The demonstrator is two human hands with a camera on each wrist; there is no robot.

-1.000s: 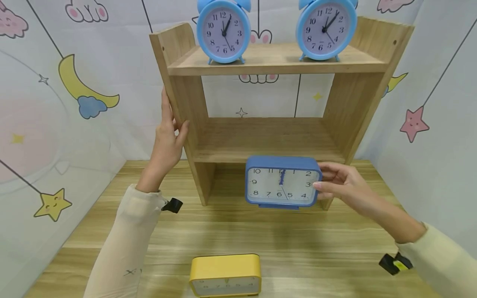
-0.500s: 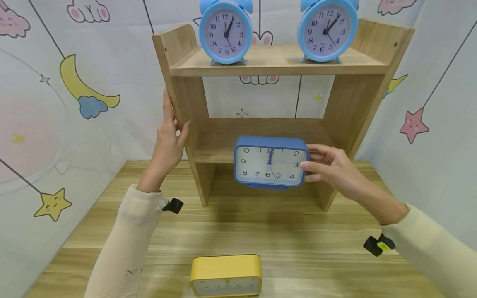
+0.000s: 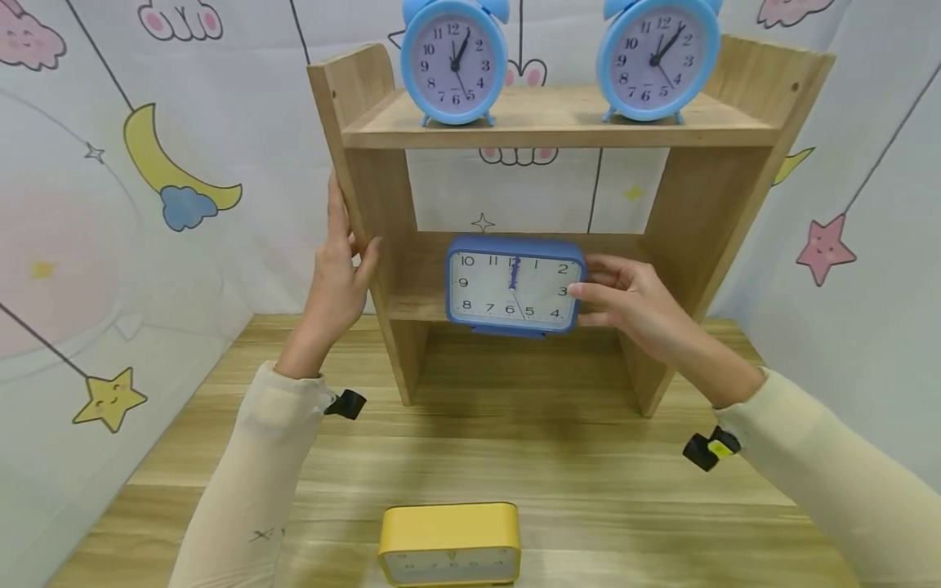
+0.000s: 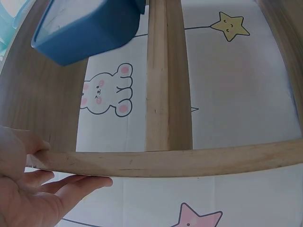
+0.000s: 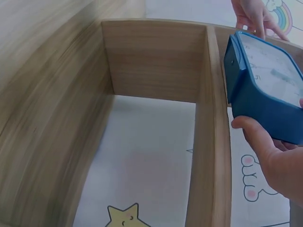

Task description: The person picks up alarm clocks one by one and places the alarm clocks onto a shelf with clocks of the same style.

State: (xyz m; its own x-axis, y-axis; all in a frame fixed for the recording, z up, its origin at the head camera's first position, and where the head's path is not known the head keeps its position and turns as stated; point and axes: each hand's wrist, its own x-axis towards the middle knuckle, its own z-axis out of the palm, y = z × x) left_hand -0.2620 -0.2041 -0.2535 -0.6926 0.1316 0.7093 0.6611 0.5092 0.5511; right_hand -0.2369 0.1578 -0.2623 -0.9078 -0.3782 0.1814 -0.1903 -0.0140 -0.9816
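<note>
A blue rectangular alarm clock (image 3: 512,286) is upright in front of the wooden shelf's middle board, its white dial facing me. My right hand (image 3: 635,302) grips it by its right end, thumb at the dial's edge and the other fingers partly hidden behind. In the right wrist view the clock (image 5: 265,85) is close to the edge of that board. My left hand (image 3: 340,265) holds the left side panel of the wooden shelf (image 3: 375,269). In the left wrist view the thumb of this hand (image 4: 35,189) lies on the panel's inner side, fingers along the outer side.
Two light blue round alarm clocks (image 3: 454,64) (image 3: 658,61) stand on the top board. A yellow rectangular clock (image 3: 450,543) sits on the wood-grain table (image 3: 588,490) near me. Cartoon-printed white cloth (image 3: 59,204) surrounds the shelf at the back and sides.
The right hand has raised the blue clock and brought it left, from below the middle board's front edge to in front of the middle compartment. My left hand keeps its hold on the panel.
</note>
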